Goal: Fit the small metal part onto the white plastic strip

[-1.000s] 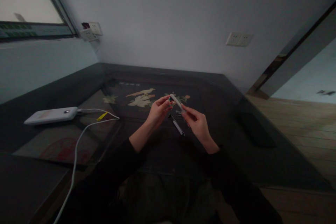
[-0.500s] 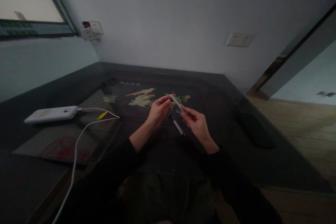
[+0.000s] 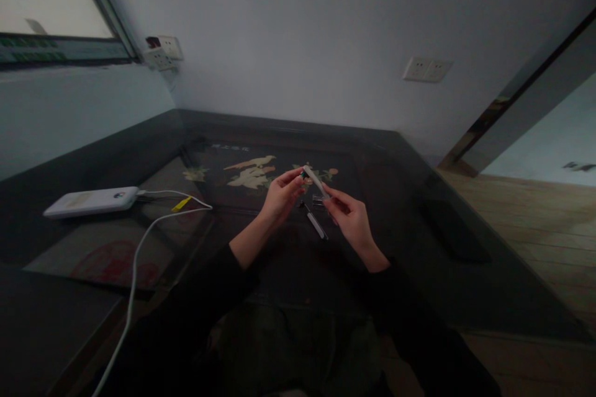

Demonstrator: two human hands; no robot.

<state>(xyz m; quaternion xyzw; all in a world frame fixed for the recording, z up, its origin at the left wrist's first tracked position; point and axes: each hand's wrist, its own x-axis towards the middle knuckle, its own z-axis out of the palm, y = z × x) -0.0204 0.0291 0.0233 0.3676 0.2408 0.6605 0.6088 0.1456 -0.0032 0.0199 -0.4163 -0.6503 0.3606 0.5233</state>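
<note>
Above the dark table, both hands are raised close together around a slim, pale grey strip-like piece (image 3: 315, 180), whose exact kind I cannot make out. My right hand (image 3: 347, 214) is closed on its lower end. My left hand (image 3: 282, 195) is closed in a pinch at the upper end, where a small dark green part (image 3: 303, 174) shows by the fingertips. Just below lies a slim silver-grey piece with dark ends (image 3: 316, 224). Beside the right fingers is a small shiny piece (image 3: 318, 200), partly hidden.
A white power bank (image 3: 93, 201) lies at the left, with a white cable (image 3: 133, 273) running toward me and a yellow tag (image 3: 181, 204) on it. A flat black object (image 3: 459, 239) rests at the right. Wall sockets (image 3: 427, 69) are behind the table.
The grey strip has turned slightly in the fingers, showing more of its broad face, and the green part is now visible. Both hands stay nearly in place.
</note>
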